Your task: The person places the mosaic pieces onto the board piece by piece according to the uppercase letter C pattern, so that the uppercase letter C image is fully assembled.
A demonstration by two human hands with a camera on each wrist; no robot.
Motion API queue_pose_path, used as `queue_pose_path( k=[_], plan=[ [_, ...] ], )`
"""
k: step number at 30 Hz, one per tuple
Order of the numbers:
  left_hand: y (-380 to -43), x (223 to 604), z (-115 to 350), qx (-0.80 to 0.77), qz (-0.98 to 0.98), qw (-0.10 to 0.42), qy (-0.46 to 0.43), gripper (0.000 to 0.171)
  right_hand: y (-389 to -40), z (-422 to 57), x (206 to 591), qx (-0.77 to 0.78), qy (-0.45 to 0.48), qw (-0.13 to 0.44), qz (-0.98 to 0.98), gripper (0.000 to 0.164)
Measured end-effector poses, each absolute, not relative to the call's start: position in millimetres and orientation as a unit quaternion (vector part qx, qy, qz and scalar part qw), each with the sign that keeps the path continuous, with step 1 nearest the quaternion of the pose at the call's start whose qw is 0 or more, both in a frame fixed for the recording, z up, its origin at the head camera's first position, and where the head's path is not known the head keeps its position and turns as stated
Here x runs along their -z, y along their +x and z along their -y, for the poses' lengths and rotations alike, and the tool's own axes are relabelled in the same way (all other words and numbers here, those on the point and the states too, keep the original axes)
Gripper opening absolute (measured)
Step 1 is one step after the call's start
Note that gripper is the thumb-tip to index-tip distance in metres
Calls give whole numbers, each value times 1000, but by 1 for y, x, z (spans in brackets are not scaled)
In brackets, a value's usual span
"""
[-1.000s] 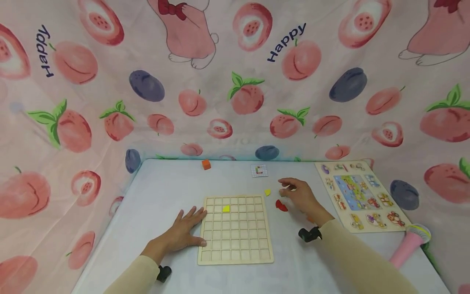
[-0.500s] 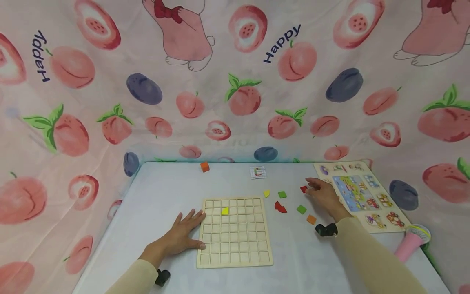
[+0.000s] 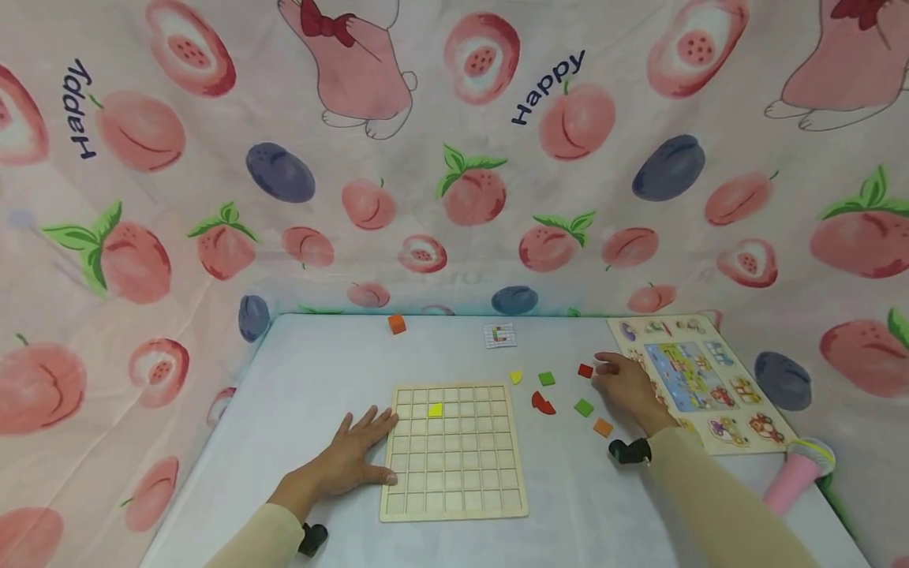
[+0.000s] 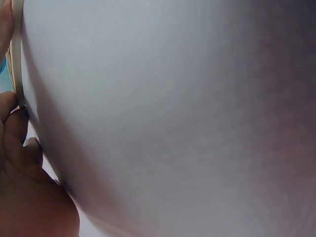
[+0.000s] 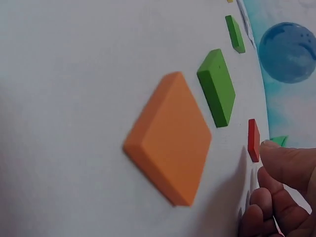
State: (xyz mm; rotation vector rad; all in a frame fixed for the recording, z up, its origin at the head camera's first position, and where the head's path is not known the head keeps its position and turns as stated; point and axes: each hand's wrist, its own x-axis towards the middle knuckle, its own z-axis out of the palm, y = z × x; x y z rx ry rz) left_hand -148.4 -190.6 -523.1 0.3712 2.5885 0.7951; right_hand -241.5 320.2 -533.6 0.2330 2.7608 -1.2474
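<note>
My left hand (image 3: 351, 450) lies with fingers spread at the left edge of a wooden grid board (image 3: 454, 505), fingertips and thumb on its rim. A yellow tile (image 3: 435, 410) sits in one upper cell of the grid. My right hand (image 3: 628, 388) is beside a red square tile (image 3: 585, 370), its fingers loosely bent and nothing seen between them. In the right wrist view the thumb tip comes right up to the red tile (image 5: 253, 140). Close by lie two green tiles (image 3: 546, 379), an orange tile (image 5: 170, 143), a red curved piece (image 3: 543, 403) and a yellow piece (image 3: 516, 377).
A card (image 3: 500, 335) with a small colored pattern lies behind the board, and an orange cube (image 3: 397, 324) stands at the back left. On the right are a picture puzzle board (image 3: 767, 443) and a pink toy microphone (image 3: 791, 477). A fruit-patterned cloth (image 3: 426, 158) hangs behind the table.
My right hand has moved right, from above the loose tiles to beside the red square tile, uncovering the green tiles and the orange one. My left hand stays on the board's edge.
</note>
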Motion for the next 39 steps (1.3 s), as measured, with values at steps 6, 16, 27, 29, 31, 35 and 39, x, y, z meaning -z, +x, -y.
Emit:
queue_pose_path(
  k=[6, 16, 27, 29, 31, 35, 39],
  plan=[
    [-146, 519, 191, -290, -926, 206, 130, 110, -246, -313, 543, 407, 82, 46, -909, 46],
    [-145, 520, 194, -280, -929, 201, 134, 109, -245, -304, 544, 385, 80, 66, -917, 42],
    [-147, 523, 192, -282, -928, 205, 134, 109, -240, -303, 536, 395, 86, 45, -913, 39],
    [-147, 523, 192, -281, -928, 204, 135, 109, -238, -303, 534, 410, 90, 31, -907, 39],
    [-148, 523, 191, -281, -928, 205, 133, 109, -238, -302, 533, 420, 97, 16, -902, 38],
    [-148, 522, 191, -278, -929, 205, 130, 110, -235, -297, 530, 450, 110, 5, -886, 37],
    [-148, 523, 191, -274, -931, 206, 129, 110, -232, -291, 530, 476, 118, 13, -871, 36]
  ],
)
